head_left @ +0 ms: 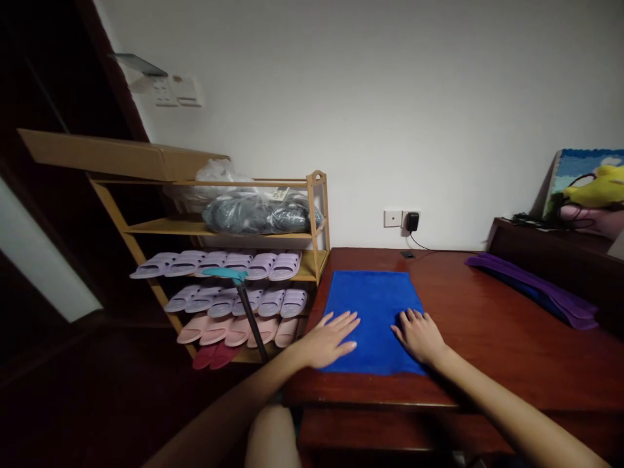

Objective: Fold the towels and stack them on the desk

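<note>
A blue cloth (373, 312) lies spread flat on the reddish-brown wooden table (487, 338), close to its left end. My left hand (331, 339) rests palm down on the cloth's left side, fingers stretched out and apart. On the right side of the cloth lies my right hand (420, 335), palm down with its fingers somewhat bent and the thumb apart; it grips nothing that I can see. Purple cloths (536, 289) with a dark blue one beneath them lie at the table's right rear, against a raised ledge.
A wooden rack (316, 260) left of the table bears slippers (285, 265), plastic-wrapped bundles (258, 213) and a cardboard box (121, 156). A teal-topped pole (251, 318) leans before it. A black plug (412, 221) with a cord sits in the wall. A yellow plush toy (597, 188) stands far right.
</note>
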`<state>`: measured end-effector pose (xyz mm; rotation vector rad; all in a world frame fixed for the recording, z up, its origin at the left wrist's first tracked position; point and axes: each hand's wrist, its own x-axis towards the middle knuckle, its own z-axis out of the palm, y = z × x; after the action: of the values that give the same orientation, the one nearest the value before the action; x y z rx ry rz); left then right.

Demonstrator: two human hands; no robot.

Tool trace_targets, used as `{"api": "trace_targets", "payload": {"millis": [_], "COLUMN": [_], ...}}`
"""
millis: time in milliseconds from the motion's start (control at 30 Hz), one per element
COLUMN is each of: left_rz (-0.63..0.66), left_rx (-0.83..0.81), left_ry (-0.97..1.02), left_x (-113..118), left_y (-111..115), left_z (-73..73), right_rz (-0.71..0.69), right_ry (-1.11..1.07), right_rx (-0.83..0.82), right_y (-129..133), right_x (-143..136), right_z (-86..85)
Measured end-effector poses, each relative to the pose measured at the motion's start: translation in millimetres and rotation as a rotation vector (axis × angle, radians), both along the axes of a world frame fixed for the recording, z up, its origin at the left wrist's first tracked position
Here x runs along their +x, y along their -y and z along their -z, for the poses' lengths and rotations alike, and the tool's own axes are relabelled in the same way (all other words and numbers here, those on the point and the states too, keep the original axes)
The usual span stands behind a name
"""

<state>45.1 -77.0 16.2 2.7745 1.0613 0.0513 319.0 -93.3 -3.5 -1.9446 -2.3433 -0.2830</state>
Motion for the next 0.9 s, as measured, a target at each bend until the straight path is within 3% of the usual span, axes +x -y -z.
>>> {"api": "trace_targets", "payload": {"millis": [133, 233, 400, 533, 700, 900], "left_rz": [-0.124, -0.165, -0.149, -0.153, -0.225, -0.272], "left_rx": [0.109, 0.133, 0.101, 0.076, 0.047, 0.079], "left_ry": [-0.011, 0.043, 0.02, -0.01, -0.061, -0.08], "left_x": [0.4, -4.7, -10.3, -7.3, -3.7, -0.2], "left_y": [-31.3, -26.6, -21.7, -55.2, -99.0, -108.2], "left_z": [-5.6, -3.7, 14.9, 20.3, 15.0, 6.3], "right_rz": [0.014, 0.005, -0.016, -0.059, -0.058, 0.029], "right_ry": [-0.029, -0.138, -0.246, -0.261, -0.254, -0.24], "right_rx": [0.007, -0.063, -0.207, -0.264, -0.28, -0.22], "right_y": [-28.2, -20.9, -13.8, -48.8, -97.8, -108.4], "right_x": [-3.1, -1.1, 6.3, 14.0, 18.8, 11.8], "right_z": [-4.8, 4.7, 25.0, 20.2, 13.8, 17.8]}}
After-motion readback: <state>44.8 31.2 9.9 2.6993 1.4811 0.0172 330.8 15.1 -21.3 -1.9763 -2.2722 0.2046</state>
